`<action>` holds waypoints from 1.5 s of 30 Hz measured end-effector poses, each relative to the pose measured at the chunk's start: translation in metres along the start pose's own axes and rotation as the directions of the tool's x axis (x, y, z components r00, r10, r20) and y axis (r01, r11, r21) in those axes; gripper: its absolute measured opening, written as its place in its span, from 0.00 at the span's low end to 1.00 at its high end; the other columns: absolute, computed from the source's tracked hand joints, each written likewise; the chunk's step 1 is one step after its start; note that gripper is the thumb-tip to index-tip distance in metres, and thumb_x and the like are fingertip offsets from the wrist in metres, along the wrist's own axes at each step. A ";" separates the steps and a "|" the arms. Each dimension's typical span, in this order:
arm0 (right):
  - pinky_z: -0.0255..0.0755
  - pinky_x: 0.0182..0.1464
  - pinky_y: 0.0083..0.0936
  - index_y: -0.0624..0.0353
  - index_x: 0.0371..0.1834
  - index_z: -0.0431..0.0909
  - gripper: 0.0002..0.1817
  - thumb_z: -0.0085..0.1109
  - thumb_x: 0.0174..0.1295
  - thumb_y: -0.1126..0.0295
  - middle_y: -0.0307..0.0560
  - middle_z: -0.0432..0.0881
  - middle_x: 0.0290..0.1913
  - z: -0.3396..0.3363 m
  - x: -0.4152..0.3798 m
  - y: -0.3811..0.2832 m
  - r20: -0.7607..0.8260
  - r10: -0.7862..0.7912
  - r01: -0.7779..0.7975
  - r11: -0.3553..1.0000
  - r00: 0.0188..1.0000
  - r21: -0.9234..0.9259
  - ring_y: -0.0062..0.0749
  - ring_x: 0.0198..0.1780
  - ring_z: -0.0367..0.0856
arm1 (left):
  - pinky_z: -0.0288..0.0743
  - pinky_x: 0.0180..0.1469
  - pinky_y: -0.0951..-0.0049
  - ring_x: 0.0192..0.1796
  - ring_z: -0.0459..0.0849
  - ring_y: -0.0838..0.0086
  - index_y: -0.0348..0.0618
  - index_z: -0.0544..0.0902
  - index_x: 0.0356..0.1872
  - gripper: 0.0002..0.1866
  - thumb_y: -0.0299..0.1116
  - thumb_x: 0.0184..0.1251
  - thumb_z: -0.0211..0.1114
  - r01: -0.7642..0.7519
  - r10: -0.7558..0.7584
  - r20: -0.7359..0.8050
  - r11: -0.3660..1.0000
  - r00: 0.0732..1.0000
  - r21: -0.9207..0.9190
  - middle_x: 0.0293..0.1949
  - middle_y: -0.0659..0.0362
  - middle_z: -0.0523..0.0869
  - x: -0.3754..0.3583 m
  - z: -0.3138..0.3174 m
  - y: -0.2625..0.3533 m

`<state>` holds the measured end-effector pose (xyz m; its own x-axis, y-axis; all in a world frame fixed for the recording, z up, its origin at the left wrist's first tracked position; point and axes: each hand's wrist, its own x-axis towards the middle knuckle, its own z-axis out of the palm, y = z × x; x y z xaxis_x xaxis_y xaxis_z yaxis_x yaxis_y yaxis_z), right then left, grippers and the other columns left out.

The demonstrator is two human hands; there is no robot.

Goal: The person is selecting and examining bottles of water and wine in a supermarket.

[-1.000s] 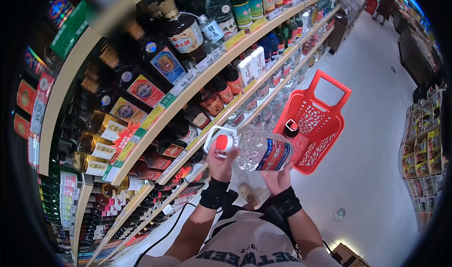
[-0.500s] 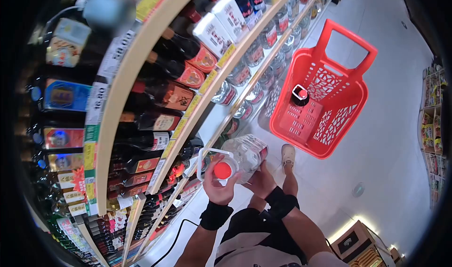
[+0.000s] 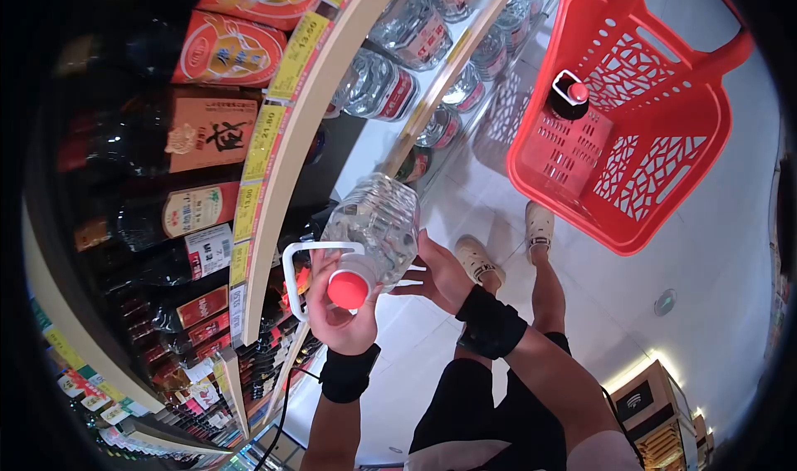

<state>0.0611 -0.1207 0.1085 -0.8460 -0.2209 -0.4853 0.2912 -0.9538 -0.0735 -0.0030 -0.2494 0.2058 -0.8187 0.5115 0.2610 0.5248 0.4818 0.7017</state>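
Observation:
A large clear bottle (image 3: 378, 213) with a red cap and a white loop handle is tilted, its cap toward the camera. My left hand (image 3: 342, 317) is wrapped round its neck, just below the cap. On the right side of the bottle is my right hand (image 3: 442, 276), its fingers spread beside the bottle's wall; whether they touch it is hard to tell. Black bands circle both wrists. A red basket (image 3: 614, 230) stands on the floor at the upper right, holding a dark bottle (image 3: 569, 97) with a red cap and white handle.
Shelves (image 3: 290, 147) of dark bottles and boxes with yellow price tags fill the left. Similar clear bottles (image 3: 419, 35) stand on the lower shelves at the top. My shoes are on the pale floor (image 3: 581, 305). A lit wooden display (image 3: 652, 404) is at the lower right.
The view has shifted nearer the shelves. The bottle and both hands have moved left in view. My right hand's fingers are now spread at the bottle's side, and a second shoe shows.

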 end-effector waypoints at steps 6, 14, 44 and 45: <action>0.79 0.58 0.49 0.52 0.73 0.60 0.35 0.40 0.73 0.39 0.50 0.76 0.63 -0.015 0.055 -0.012 0.153 0.006 -0.016 0.998 0.988 0.068 0.46 0.58 0.81 | 0.66 0.71 0.45 0.74 0.64 0.41 0.39 0.69 0.62 0.41 0.17 0.44 0.80 -0.167 0.156 0.080 0.973 0.984 0.160 0.64 0.42 0.75 0.000 0.006 -0.042; 0.79 0.58 0.44 0.51 0.75 0.57 0.31 0.30 0.76 0.46 0.49 0.74 0.66 -0.013 0.104 -0.032 0.162 -0.024 0.037 0.997 0.986 -0.074 0.40 0.60 0.81 | 0.69 0.69 0.46 0.73 0.65 0.41 0.40 0.68 0.62 0.42 0.16 0.43 0.80 -0.223 0.223 0.022 0.960 0.975 0.172 0.63 0.41 0.76 0.017 0.016 -0.094; 0.83 0.54 0.44 0.51 0.76 0.50 0.32 0.53 0.73 0.67 0.54 0.74 0.61 -0.028 0.184 -0.035 0.043 -0.117 0.119 0.991 0.992 -0.056 0.55 0.53 0.84 | 0.69 0.65 0.65 0.58 0.79 0.65 0.34 0.70 0.66 0.33 0.20 0.58 0.71 0.048 -0.065 -0.188 0.994 0.980 -0.096 0.57 0.51 0.79 0.132 0.036 -0.215; 0.83 0.53 0.43 0.51 0.77 0.48 0.33 0.52 0.73 0.68 0.54 0.74 0.61 -0.027 0.180 -0.034 -0.011 -0.099 0.098 0.991 0.995 -0.091 0.55 0.52 0.85 | 0.69 0.64 0.65 0.58 0.79 0.65 0.34 0.70 0.66 0.33 0.20 0.58 0.71 0.039 -0.064 -0.194 0.991 0.979 -0.126 0.57 0.51 0.79 0.134 0.036 -0.216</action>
<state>-0.0890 -0.1222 0.0007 -0.8655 -0.1228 -0.4856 0.2467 -0.9483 -0.1999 -0.2173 -0.2593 0.0652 -0.8801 0.3317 0.3398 0.4586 0.4079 0.7895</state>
